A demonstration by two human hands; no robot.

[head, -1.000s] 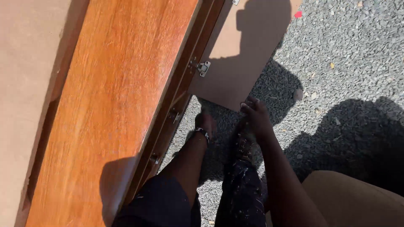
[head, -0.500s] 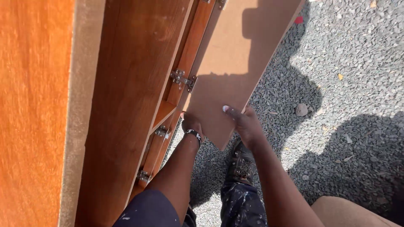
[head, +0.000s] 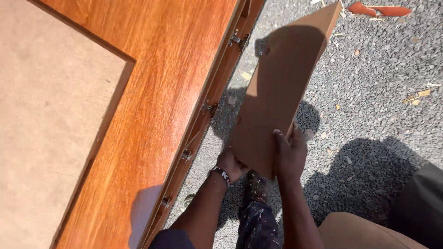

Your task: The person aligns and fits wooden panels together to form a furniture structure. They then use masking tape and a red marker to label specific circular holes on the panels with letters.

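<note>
**Holding a brown board off the gravel, beside a large cabinet**

Gripping is seen at the near end of a flat brown board (head: 277, 97): the right hand (head: 290, 154) is closed over its near right edge, fingers wrapped onto the shaded face, and the left hand (head: 230, 165) is cupped under the near left corner, thumb side hidden. Both hands are thus shut on the panel; how tight cannot be told. A beaded wristband (head: 220, 174) is worn on the left wrist.

Position: board is held above the gravel ground (head: 378, 106), just right of the cabinet's hinged edge, apparently not touching it.

Orientation: long axis runs from the hands, bottom centre, up and to the right; far end w/ a lit end edge points toward upper right. Broad face is tilted, mostly in shadow.

Handling (judged): looks like fibreboard or sim., stiff, no sag seen though held at one end only. Moderate wt likely. Faces smooth, possibly slippery; edges and corners prob. chip-prone. Better hold judged to be on the two long edges nearer mid-length, since end-holding gives leverage to the far end.

Nearby: orange wood-grain cabinet (head: 152, 106) w/ pale inset panel (head: 50, 124); metal hinges (head: 236, 40) along its edge; paint-flecked trousers and a shoe (head: 255, 188) below.
</note>
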